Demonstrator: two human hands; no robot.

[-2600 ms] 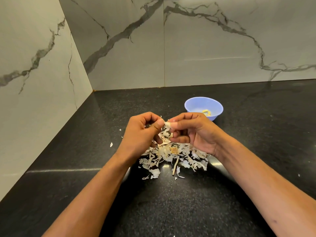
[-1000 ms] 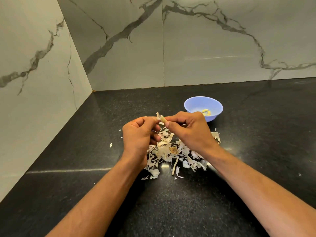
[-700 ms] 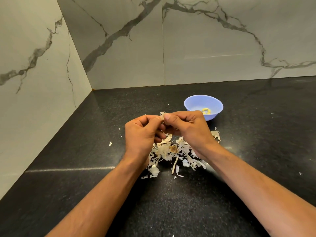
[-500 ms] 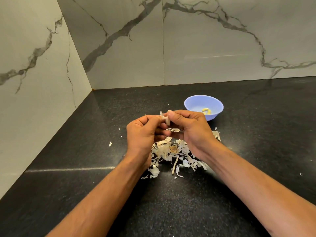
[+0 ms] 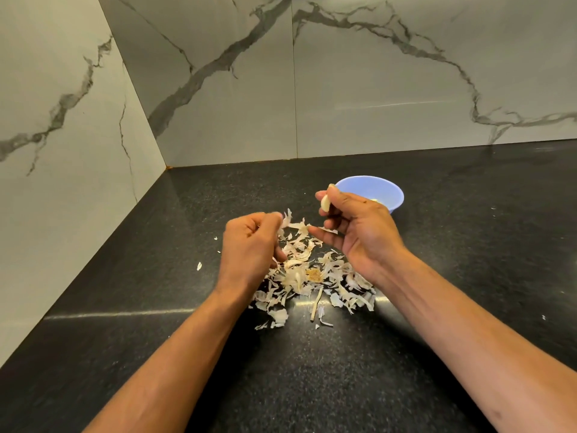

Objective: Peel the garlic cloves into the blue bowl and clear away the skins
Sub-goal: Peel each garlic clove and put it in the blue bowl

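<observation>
Pinching a pale, smooth, crescent-shaped garlic clove (image 5: 325, 203) between thumb and forefinger, the right hand (image 5: 359, 232) holds it raised, its other fingers loosely spread. The clove looks bare and glossy. Just beyond this hand sits the blue bowl (image 5: 387, 192), round and matte like plastic, partly hidden by the knuckles; a small yellowish bit shows inside it. The left hand (image 5: 249, 248) is curled, its fingertips nipping a thin papery flake of skin (image 5: 286, 217), though motion blur softens the detail. Below and between both hands lies the heap of skins (image 5: 307, 276): dry, curled, cream-white shreds with a brownish root stub and a straw-like stem among them. A few stray flakes lie left of the left hand. All rests on a black speckled stone counter (image 5: 312, 370), polished, meeting grey-veined marble walls (image 5: 218, 89).
</observation>
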